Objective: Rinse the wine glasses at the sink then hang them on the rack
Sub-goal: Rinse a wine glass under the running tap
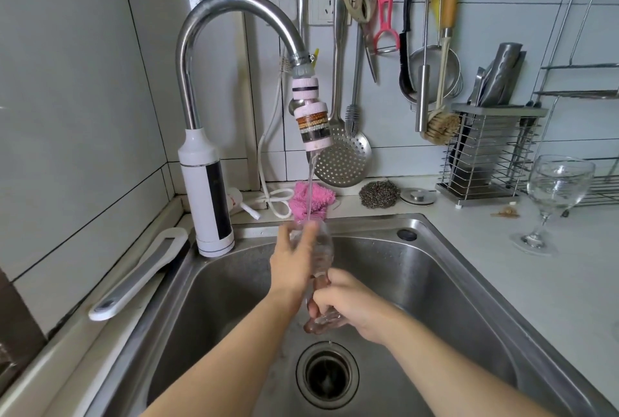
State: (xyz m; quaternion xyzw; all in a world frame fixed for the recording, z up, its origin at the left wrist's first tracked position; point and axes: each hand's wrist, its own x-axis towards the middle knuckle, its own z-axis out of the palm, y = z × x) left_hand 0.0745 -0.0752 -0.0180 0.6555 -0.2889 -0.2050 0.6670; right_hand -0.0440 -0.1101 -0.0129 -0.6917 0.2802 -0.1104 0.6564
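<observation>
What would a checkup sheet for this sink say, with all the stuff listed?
Surface: steel sink set in a pale counter; water runs from the faucet.
Job's things: wine glass under the stream; second wine glass upright on the counter, right side.
Clutter: pink cloth, scourer, white-handled tool.
Grippers: left hand holds the bowl; right hand holds the stem and foot.
Cables: white cord looped behind the faucet.
Surroundings: tiled wall, hanging skimmer, knife rack, wire shelf.
</observation>
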